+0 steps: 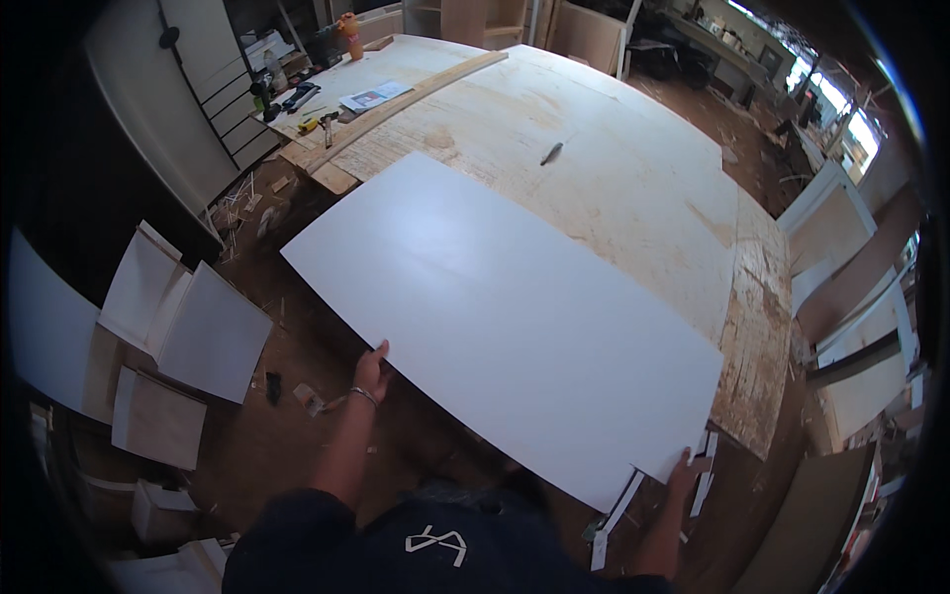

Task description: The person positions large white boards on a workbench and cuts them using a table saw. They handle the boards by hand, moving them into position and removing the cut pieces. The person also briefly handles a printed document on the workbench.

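the person is holding a large white board (pixel 505 322) by its near long edge, the left hand (pixel 371 371) gripping that edge with the thumb lying on top and the fingers curled under it, out of sight, and the right hand (pixel 683 467) clasping the near right corner, its fingers mostly hidden beneath the panel. the board is lying flat and slanted across the near part of a wide, worn wooden worktable (pixel 633 188), its near edge and left end hanging out past the table over the brown floor (pixel 327 337). a small dark tool (pixel 551 152) is resting on the tabletop just beyond the board, apart from it. a long wooden strip (pixel 416 99) is lying along the far left edge, beside papers (pixel 374 96) and an orange bottle (pixel 350 36). white offcut panels (pixel 178 317) are sitting stacked on the floor to the left, well apart from the left hand, and white framed panels (pixel 841 287) are leaning at the right of the table.
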Action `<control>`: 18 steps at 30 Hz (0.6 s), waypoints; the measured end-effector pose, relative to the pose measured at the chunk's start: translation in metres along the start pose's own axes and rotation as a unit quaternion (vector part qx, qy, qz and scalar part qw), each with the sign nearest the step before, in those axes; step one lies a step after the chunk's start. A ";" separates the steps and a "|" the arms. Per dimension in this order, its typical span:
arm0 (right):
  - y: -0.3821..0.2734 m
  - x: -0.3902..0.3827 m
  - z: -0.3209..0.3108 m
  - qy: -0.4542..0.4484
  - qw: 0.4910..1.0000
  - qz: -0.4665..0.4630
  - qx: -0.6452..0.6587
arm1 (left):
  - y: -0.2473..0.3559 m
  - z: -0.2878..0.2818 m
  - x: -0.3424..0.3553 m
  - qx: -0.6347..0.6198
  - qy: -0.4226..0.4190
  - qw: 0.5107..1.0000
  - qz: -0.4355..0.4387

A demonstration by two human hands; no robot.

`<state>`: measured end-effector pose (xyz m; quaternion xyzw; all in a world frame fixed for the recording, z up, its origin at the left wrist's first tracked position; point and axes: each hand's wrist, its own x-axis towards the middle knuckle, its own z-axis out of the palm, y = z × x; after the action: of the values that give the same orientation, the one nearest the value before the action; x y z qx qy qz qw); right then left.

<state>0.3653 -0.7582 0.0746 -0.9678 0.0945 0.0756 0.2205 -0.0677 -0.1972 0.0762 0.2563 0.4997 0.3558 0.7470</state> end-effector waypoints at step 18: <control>-0.185 0.000 0.116 0.050 0.974 -0.220 -0.004 | 0.057 -0.001 0.209 -0.200 0.051 0.974 0.090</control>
<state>0.3932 -0.5431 0.0476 -0.9683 -0.1097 -0.0229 0.2231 -0.0326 0.0020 0.0001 0.1266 0.4309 0.5272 0.7214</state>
